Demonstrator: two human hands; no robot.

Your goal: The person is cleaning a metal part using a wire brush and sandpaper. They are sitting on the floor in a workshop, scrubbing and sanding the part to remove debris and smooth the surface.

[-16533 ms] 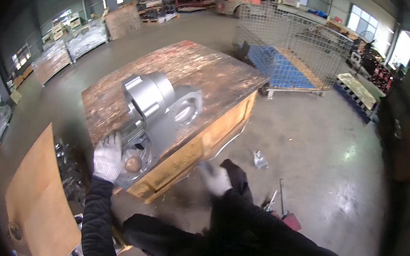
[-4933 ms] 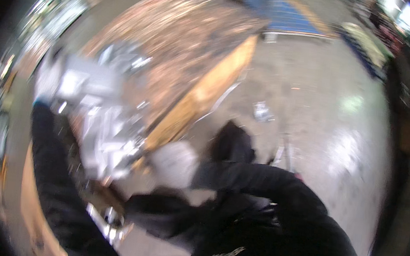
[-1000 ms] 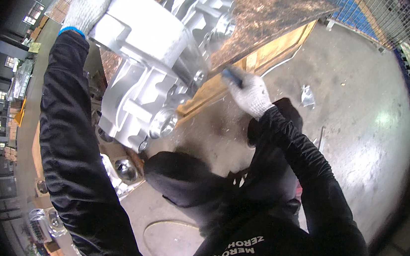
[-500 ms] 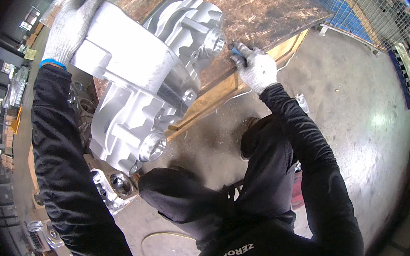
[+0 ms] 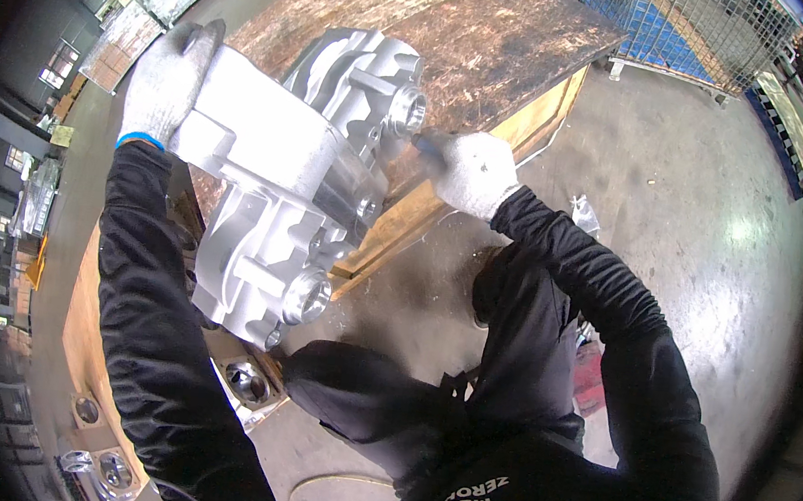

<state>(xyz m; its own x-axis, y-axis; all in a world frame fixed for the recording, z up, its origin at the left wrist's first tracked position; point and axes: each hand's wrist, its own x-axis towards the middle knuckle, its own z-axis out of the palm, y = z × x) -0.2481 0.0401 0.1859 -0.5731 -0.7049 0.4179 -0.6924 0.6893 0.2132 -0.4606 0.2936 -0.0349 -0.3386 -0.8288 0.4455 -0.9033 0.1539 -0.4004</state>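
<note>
A large silver cast-metal housing [image 5: 271,144] with two lobed ends and round machined bores rests tilted on a worn wooden worktop [image 5: 483,34]. My left hand [image 5: 166,84], in a grey-white glove with a blue cuff edge, grips the casting's far left end, its thumb lying along the top. Beside the upper right bore, my right hand [image 5: 478,173], also gloved, is closed around a small blue hand tool [image 5: 434,150]. Motion blurs the fingers, and most of the tool is hidden in them. Whether its tip touches the metal, I cannot tell.
More metal castings [image 5: 249,383] lie lower left, beside and under my left arm. A wire mesh cage [image 5: 679,30] stands at the back right. My knees [image 5: 358,388] are close below the worktop's pale wooden edge [image 5: 534,108]. A thin hose or cable [image 5: 338,480] curves over the floor.
The view has shifted, so the casting and my left hand appear slightly right and lower. My right hand has moved down and left, nearer the casting's bore. Both grips stay closed.
</note>
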